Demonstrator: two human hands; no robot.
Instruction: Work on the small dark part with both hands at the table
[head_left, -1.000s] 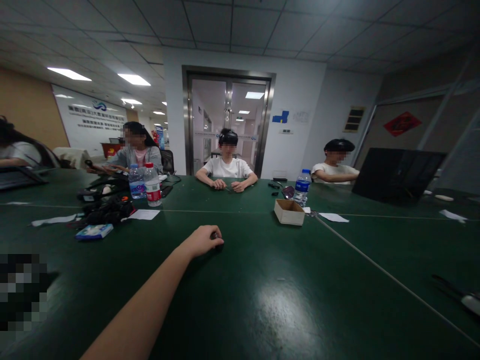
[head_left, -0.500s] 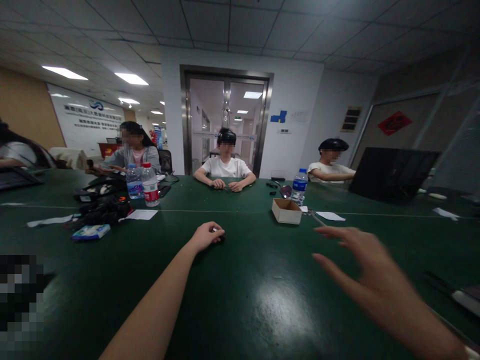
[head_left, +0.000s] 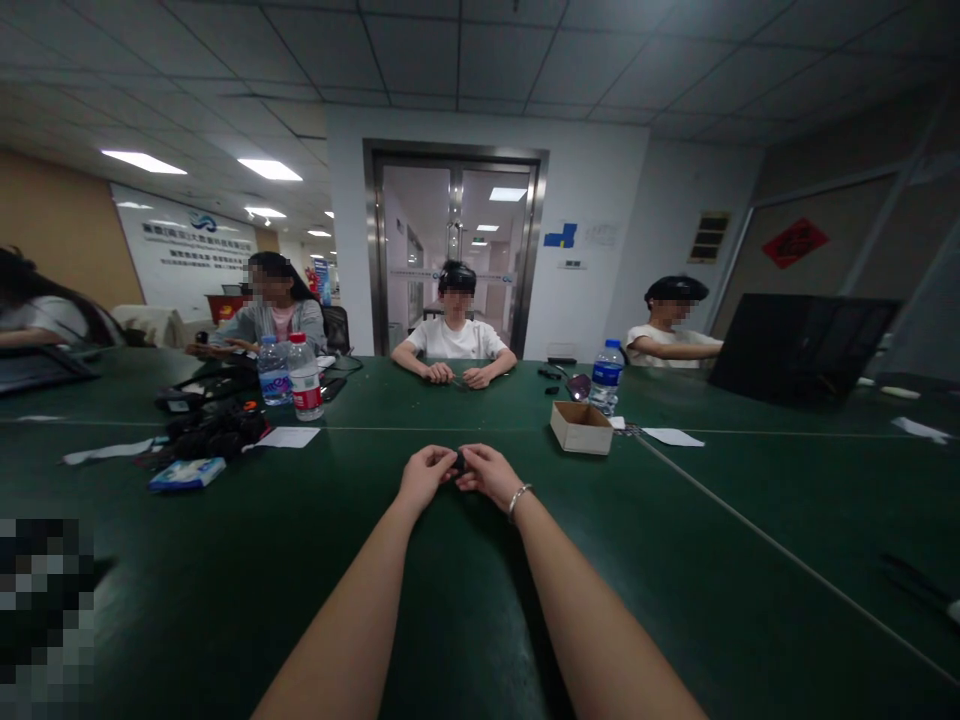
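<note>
Both my hands meet over the middle of the dark green table (head_left: 480, 560). Between their fingertips is a small dark object (head_left: 459, 461), mostly covered, its kind too small to make out. My left hand (head_left: 426, 478) pinches it from the left. From the right, the thumb and fingers of my right hand (head_left: 486, 474) close on it too. A silvery bracelet (head_left: 517, 502) circles my right wrist. Beyond my right hand stands an open cardboard box (head_left: 582, 436).
Two water bottles (head_left: 304, 380) stand at the left, near black gear (head_left: 210, 430) and a blue-white packet (head_left: 187, 473). Another blue-capped bottle (head_left: 606, 378) is behind the box, with white paper (head_left: 673, 437) beside it. A person (head_left: 457, 330) sits opposite; others sit left and right.
My right hand, spread open at the right before, has swung in to the left and joined my left hand at the small dark object. My left hand stays near the same spot.
</note>
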